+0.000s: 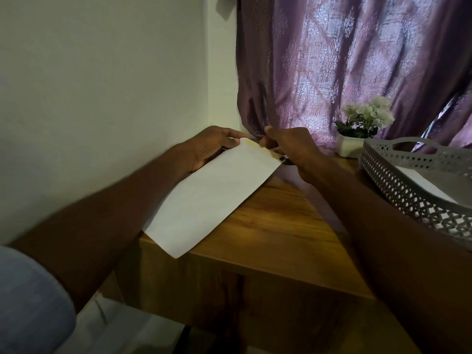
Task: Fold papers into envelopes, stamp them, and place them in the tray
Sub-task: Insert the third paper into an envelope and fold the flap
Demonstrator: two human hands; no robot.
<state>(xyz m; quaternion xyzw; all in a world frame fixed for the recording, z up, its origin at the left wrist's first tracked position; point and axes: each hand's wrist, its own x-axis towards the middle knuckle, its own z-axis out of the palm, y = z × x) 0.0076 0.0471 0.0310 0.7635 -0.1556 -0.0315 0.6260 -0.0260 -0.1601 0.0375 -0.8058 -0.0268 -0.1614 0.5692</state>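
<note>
Left hand (213,146) and right hand (288,146) both pinch one envelope (212,198) overhanging the table (281,226) edge; one tray (413,185) right

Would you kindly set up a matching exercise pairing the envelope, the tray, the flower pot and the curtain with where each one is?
Things:
1. white envelope
2. grey lattice tray
3. white flower pot
4. purple curtain

Places:
A. hanging behind the wooden table
B. on the table's right side, with white paper inside
C. held between the left hand and right hand
D. at the table's back, just beyond the tray

Pairs: 1-C, 2-B, 3-D, 4-A
</note>
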